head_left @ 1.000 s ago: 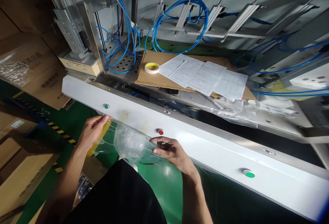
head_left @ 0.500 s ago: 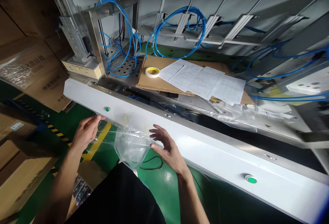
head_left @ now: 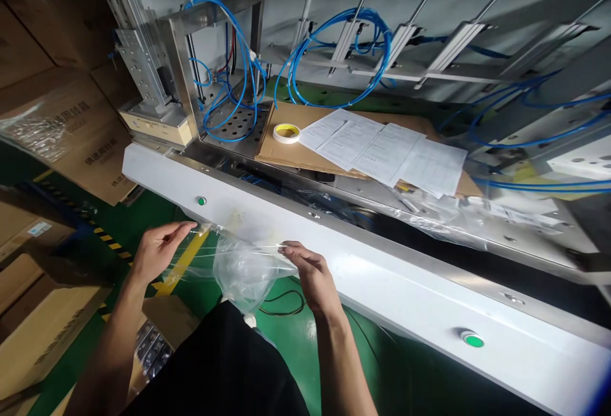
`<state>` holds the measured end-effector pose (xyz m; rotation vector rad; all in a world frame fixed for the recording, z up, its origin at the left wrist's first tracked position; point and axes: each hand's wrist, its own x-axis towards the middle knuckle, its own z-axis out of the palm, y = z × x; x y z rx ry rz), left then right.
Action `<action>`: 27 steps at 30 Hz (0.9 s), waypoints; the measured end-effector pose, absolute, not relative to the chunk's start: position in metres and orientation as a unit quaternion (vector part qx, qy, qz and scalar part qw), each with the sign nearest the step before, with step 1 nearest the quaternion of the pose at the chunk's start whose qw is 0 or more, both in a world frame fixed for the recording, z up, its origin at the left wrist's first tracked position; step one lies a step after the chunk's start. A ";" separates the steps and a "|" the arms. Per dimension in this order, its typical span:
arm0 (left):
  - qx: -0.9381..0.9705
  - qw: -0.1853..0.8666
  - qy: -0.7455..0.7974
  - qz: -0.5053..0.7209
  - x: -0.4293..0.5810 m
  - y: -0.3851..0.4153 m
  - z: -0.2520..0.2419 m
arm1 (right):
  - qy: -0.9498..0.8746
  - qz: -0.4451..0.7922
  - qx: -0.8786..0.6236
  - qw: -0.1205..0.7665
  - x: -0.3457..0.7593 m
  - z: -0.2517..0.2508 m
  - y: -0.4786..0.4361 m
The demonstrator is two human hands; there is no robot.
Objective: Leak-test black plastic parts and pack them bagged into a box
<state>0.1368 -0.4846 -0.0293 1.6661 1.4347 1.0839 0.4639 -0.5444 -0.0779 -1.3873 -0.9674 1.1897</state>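
A clear plastic bag (head_left: 243, 266) hangs stretched between two bare hands, just in front of the white front panel (head_left: 363, 276) of a packing machine and above a green floor (head_left: 305, 333). The bag's top edge is pulled taut like a line, and its body sags below in a crumpled pouch.

The left hand (head_left: 157, 252) pinches one corner of the film between thumb and fingertips, close to a small green button (head_left: 202, 201) on the panel. The right hand (head_left: 310, 273) pinches the opposite end of the edge, fingers curled down and pressed onto the film.

The film looks thin and slippery, so a light pinch could let a corner slide free and the bag would drop to the floor. Pulling the two ends harder apart could stretch or tear the edge. The left fingers sit near the green button, so a stray knuckle might press it. The sagging pouch could also brush or cling to the panel.

Beyond the panel lies a metal deck with a sheet of cardboard (head_left: 296, 149), a roll of tape (head_left: 286, 133) and several printed papers (head_left: 386, 155). Blue air hoses (head_left: 334, 53) loop over the deck. A second green button (head_left: 472, 340) sits further right on the panel. Cardboard boxes (head_left: 62, 136) are stacked at the left, and yellow-black hazard tape (head_left: 112, 244) marks the floor.
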 end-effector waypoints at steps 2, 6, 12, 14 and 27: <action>0.664 0.296 0.540 0.424 0.132 -0.483 -0.026 | -0.410 0.493 -0.578 0.506 0.463 -0.072 -0.544; 0.668 0.240 0.540 0.453 0.124 -0.477 -0.021 | -0.488 0.514 -0.543 0.450 0.470 -0.057 -0.548; 0.698 0.231 0.498 0.460 0.127 -0.470 -0.028 | -0.479 0.551 -0.524 0.439 0.483 -0.062 -0.535; 0.702 0.205 0.493 0.471 0.128 -0.463 -0.032 | -0.443 0.576 -0.509 0.461 0.480 -0.070 -0.523; 0.711 0.262 0.506 0.412 0.172 -0.289 -0.076 | -0.320 0.387 -0.670 0.547 0.475 -0.074 -0.430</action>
